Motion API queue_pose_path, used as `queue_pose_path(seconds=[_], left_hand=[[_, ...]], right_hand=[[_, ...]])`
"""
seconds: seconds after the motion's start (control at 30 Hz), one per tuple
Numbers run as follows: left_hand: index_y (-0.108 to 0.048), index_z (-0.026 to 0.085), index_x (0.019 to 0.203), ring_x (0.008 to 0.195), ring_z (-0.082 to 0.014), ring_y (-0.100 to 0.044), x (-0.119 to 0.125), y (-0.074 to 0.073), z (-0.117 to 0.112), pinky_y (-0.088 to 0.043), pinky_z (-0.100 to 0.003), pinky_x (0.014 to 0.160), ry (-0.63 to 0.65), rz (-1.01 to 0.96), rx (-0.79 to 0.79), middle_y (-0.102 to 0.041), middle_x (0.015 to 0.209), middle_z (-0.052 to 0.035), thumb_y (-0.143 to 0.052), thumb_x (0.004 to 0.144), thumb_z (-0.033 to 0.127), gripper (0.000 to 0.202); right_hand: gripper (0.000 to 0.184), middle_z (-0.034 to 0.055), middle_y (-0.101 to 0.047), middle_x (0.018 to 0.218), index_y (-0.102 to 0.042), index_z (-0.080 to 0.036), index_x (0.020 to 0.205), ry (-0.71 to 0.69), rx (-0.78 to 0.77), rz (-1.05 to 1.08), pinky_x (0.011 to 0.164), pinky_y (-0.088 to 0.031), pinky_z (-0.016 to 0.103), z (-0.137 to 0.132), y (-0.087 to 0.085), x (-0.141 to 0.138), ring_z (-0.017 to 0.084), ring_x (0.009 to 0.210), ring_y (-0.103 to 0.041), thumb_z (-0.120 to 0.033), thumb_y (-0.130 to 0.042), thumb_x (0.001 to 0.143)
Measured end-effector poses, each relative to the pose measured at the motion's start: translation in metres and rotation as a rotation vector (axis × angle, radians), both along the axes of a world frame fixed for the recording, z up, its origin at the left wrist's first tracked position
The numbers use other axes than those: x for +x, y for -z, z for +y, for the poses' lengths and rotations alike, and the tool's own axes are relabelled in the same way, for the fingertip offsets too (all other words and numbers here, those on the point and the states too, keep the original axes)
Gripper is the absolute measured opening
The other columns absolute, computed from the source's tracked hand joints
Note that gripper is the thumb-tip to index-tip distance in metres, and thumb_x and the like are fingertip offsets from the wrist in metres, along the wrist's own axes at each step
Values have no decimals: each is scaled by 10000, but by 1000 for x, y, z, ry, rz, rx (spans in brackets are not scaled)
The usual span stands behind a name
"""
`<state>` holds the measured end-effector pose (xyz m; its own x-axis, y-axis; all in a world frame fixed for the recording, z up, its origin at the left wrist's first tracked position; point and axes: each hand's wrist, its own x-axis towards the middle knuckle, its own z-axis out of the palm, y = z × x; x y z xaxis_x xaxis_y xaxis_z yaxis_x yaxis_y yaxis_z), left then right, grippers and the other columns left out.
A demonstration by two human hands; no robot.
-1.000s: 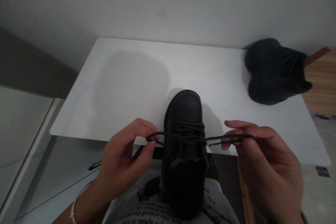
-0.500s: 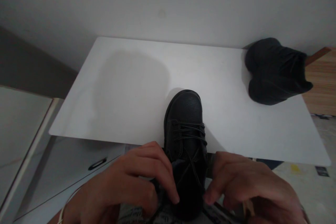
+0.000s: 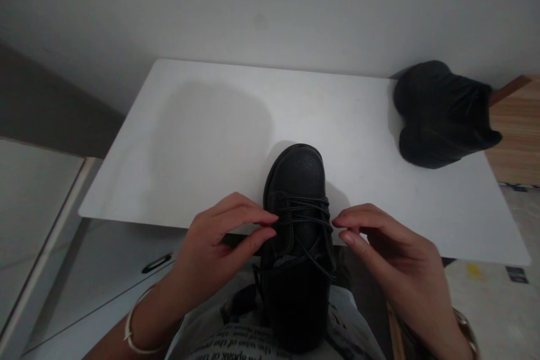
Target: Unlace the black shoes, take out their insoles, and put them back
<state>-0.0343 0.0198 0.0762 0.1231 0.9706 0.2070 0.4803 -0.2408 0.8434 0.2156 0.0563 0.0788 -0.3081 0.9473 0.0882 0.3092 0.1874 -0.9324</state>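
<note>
Across the near edge of the white desk (image 3: 337, 118), black shoe (image 3: 298, 171), heel end beyond it. Left hand (image 3: 213, 247) and right hand (image 3: 407, 261) flanking the laces (image 3: 306, 219), thumbs and forefingers slightly parted. By the far right corner, dark footwear (image 3: 439, 118).

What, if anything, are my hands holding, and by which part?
Nothing that I can see: the left hand and right hand flank the laces on the shoe, both slightly open.
</note>
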Motion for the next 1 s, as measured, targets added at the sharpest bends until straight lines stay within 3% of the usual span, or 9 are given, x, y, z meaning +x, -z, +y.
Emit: queue_pose_path(seconds=[0.27, 0.47, 0.7, 0.87, 1.0], left_hand=[[-742, 208, 934, 727, -130, -701, 9, -5, 0, -573, -213, 637, -43, 104, 26, -740, 831, -22, -680, 885, 119, 119], [-646, 199, 849, 729, -123, -657, 16, -6, 3, -537, -215, 649, -52, 170, 67, -678, 788, 3, -614, 856, 74, 129], [-585, 196, 850, 758, -143, -618, 17, -8, 8, -514, -256, 708, -86, 300, 215, -643, 781, -5, -568, 870, 45, 154], [-642, 186, 976, 825, -153, -644, 11, -7, 6, -532, -262, 740, -30, 224, 117, -677, 882, -33, -632, 901, 125, 97], [-651, 189, 952, 826, -139, -650, 10, -3, 3, -531, -241, 729, 0, 196, 58, -672, 882, -23, -629, 911, 120, 84]], right_hand=[[48, 37, -686, 837, -724, -222, 888, -34, -20, 32, 663, -532, 266, 1, 3, -7, 164, 776, -656, -177, -710, 901], [65, 31, -633, 832, -641, -214, 889, -31, -20, 4, 645, -508, 263, 0, 5, -11, 156, 752, -612, -164, -641, 930], [93, 19, -615, 895, -607, -234, 959, -22, 25, -7, 709, -489, 248, -2, 6, -10, 145, 845, -604, -142, -596, 965], [78, 21, -597, 935, -634, -235, 999, -54, 10, -6, 703, -490, 263, 0, 4, -5, 141, 819, -584, -179, -651, 948], [61, 24, -578, 931, -635, -226, 934, -96, 5, -9, 685, -487, 269, 0, 7, -3, 144, 811, -585, -169, -658, 940]])
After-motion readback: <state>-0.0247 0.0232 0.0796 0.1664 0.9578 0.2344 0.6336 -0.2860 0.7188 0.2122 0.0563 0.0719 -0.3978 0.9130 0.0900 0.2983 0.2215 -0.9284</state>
